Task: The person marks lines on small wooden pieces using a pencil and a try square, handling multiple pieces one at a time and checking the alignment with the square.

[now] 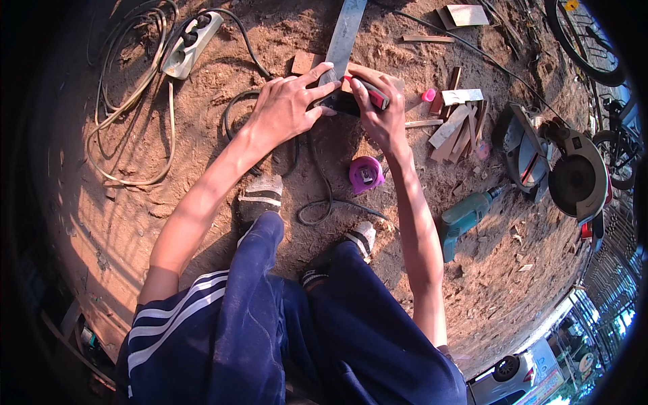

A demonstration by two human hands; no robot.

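Observation:
My left hand (291, 101) pins down the near end of a wide steel rule (347, 33), its fingertips spread on the metal. A dark block (347, 104) lies by my thumb; it may be the stock of a square. My right hand (382, 109) grips a slim red-and-dark hand tool (375, 95) close to the rule's right edge. Its tip is hidden, so I cannot tell whether it marks or cuts. Beneath the rule, a thin wooden board (306, 63) shows on the left. Nearer to me, a purple tape measure (366, 174) rests on the sandy ground.
A white power strip (192, 45) and coiled cable (104, 119) lie at left. On the right are wood offcuts (458, 131), a pink cap (429, 95), a teal drill (468, 215) and a circular-bladed saw (572, 177). A dark cord (324, 172) loops between my feet.

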